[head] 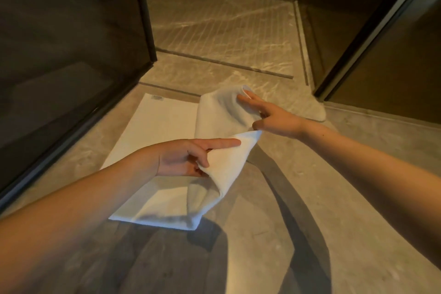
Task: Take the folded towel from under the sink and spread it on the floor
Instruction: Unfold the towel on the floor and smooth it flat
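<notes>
**A:** We've got the towel (155, 131) out and down on the floor (298, 210), with its left part lying flat beside the dark glass panel (71, 55).

**B:** Not finished, though. The right part is raised in a fold. Our left hand (183, 157) pinches the near edge, thumb underneath and forefinger straight on top.

**A:** And our right hand (274, 119) pinches the far end of that fold between its fingers.

**B:** So we'd call the fetching done and the spreading roughly half done. What's left is to open that flap rightward, lay it flat and let go.
</notes>
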The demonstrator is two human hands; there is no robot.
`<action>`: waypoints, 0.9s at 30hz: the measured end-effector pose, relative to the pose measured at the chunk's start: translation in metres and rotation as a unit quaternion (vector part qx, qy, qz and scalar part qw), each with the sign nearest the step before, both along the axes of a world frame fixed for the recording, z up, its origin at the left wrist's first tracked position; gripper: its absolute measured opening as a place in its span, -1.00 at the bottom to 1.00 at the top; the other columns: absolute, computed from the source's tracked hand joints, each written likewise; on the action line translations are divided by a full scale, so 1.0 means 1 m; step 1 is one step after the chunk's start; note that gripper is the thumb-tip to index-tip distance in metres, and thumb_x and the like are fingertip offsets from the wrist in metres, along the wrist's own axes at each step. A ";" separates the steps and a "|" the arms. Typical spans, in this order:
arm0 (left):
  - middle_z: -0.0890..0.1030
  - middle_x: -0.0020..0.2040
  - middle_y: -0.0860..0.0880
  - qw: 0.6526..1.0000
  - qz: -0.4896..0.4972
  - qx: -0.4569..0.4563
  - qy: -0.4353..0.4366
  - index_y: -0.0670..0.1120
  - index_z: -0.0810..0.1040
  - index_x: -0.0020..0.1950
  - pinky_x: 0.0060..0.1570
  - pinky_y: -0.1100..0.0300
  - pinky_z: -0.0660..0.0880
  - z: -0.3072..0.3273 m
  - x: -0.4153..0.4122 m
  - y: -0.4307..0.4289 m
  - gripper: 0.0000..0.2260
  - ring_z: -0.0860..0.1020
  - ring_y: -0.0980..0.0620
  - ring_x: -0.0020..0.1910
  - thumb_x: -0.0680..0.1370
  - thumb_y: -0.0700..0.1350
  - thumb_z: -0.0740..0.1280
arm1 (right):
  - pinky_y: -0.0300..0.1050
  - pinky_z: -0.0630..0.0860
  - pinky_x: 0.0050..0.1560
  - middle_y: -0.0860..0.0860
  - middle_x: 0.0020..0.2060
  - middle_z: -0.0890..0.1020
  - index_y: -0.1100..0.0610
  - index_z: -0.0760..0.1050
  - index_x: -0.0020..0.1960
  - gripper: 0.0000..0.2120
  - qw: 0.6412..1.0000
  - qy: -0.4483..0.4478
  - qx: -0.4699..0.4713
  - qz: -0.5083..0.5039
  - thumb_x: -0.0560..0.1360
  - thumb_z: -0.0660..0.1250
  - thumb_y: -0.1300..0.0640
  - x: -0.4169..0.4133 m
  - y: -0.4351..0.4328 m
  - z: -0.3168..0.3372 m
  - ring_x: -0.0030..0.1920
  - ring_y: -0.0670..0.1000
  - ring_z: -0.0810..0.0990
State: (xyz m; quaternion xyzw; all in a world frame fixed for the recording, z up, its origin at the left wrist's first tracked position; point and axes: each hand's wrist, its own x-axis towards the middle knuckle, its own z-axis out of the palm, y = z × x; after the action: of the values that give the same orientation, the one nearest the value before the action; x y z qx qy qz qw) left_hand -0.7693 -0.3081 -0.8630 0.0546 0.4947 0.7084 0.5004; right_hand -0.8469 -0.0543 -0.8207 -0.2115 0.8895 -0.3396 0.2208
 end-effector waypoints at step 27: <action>0.34 0.46 0.18 0.941 -0.199 -0.206 0.180 0.46 0.39 0.32 0.39 0.18 0.32 -0.093 0.023 0.110 -0.32 0.36 0.17 0.38 0.32 -0.09 0.43 | -0.18 0.16 0.41 -0.07 0.59 -0.05 0.03 0.03 0.59 -0.12 0.983 -0.001 0.160 -0.094 0.43 0.45 0.21 0.058 0.109 -0.108 0.55 0.00 0.01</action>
State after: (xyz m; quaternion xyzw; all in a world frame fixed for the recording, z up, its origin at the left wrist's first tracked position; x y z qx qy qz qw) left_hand -0.7460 -0.1981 -0.9564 0.1747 0.6908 0.4551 0.5340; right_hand -0.7892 0.0543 -0.9284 -0.0887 0.9478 -0.2128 0.2202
